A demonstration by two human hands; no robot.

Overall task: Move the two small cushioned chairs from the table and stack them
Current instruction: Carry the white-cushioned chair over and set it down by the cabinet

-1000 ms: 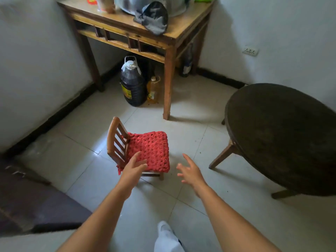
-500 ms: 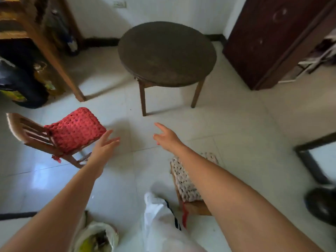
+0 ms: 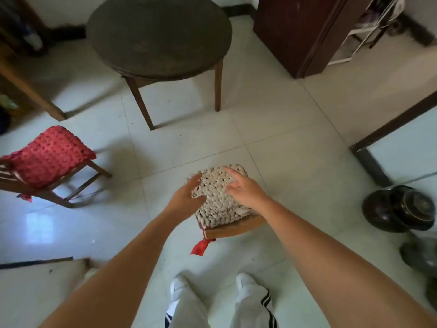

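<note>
Hands first: my left hand [image 3: 188, 196] lies open against the left edge of the cream knitted cushion [image 3: 218, 195], fingers spread and not yet curled under anything, and my right hand [image 3: 242, 189] rests open on top of the cushion toward its right side, pinching nothing that I can see. That cushion sits on the small wooden chair [image 3: 233, 227] just in front of my feet, on the tiled floor [image 3: 283, 162], with a red tie [image 3: 200, 247] dangling from its near corner. The other small chair, the one with the red cushion [image 3: 50, 155], stands on the floor at the left, well apart from this one. Both are off the round counter [image 3: 158, 34], which stands farther away, beyond the two.

I judge I am at the start of the pick-up of the cream chair, so stacking is not yet done. Next I need to get my fingers around the wooden seat frame on both sides, not just the soft knit, which would likely slide or bunch. Then lift it level, carry it left, and set its legs down over the red seat.
</note>
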